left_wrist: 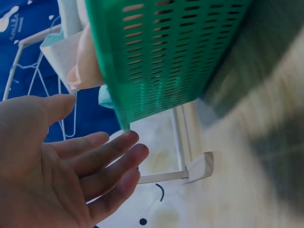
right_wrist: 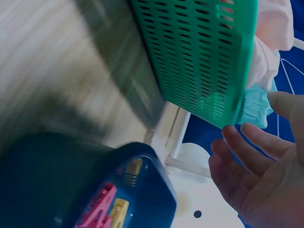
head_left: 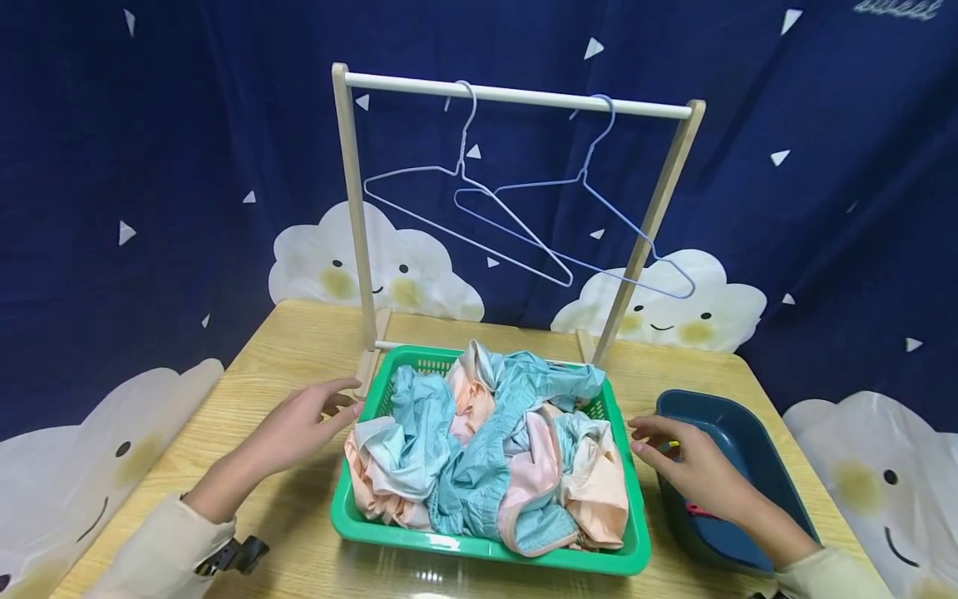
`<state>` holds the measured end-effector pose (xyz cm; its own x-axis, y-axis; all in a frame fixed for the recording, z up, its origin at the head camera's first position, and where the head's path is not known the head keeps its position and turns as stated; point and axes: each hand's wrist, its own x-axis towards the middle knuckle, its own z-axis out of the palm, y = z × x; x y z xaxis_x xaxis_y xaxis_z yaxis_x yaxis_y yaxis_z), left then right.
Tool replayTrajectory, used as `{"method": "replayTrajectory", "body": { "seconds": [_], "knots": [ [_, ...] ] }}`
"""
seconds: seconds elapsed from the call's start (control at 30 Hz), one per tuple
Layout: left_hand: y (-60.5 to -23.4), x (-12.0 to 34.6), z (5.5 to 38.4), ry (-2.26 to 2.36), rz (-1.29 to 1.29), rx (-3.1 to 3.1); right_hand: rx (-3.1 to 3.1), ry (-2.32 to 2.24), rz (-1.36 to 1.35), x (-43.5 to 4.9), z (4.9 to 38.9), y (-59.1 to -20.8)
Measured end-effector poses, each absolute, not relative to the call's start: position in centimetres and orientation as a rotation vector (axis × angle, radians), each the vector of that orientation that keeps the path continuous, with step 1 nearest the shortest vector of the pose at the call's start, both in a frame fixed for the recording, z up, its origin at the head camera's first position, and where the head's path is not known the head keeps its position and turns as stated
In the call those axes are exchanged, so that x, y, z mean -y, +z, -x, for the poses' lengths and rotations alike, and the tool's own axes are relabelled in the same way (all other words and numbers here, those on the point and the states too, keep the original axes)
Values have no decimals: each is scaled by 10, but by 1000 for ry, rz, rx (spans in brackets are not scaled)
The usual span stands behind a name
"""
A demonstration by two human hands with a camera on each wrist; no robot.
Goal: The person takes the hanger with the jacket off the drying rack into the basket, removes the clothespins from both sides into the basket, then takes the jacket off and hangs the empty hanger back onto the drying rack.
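A green plastic basket [head_left: 486, 545] with slotted sides stands in the middle of the table, heaped with crumpled clothes [head_left: 479, 474] in teal, peach and pale pink. My left hand [head_left: 310, 420] hovers at the basket's left side, fingers relaxed and spread, holding nothing. In the left wrist view its fingertips [left_wrist: 137, 152] are close by the slotted wall. On the opposite side, my right hand [head_left: 699, 470] hangs between the basket and a dark blue tub [head_left: 737, 416], also with nothing in it. Its fingers are loosely bent, near the basket's rim in the right wrist view.
Behind the basket stands a wooden rack with a white rail [head_left: 524, 96]. A white hanger [head_left: 464, 179] and a lilac-blue hanger [head_left: 584, 179] hang from it. Pink and yellow clothes pegs [right_wrist: 102, 204] lie in the tub. A navy curtain [head_left: 823, 208] with clouds backs the table.
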<state>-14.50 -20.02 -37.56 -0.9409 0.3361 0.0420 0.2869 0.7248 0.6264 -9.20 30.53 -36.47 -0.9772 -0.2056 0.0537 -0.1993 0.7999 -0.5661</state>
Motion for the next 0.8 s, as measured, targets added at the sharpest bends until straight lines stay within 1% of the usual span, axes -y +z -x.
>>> {"method": "replayTrajectory", "body": {
  "seconds": [0.37, 0.57, 0.8],
  "knots": [
    [-394, 210, 134, 1200, -530, -2704, -2857, -986, 245, -307, 78, -378],
    [-405, 214, 134, 1383, -594, -2446, -2808, -1084, 258, -307, 73, -383],
    [-405, 213, 134, 1503, -608, -2276, -2661, -1276, 308, -310, 74, -386]
  ]
}}
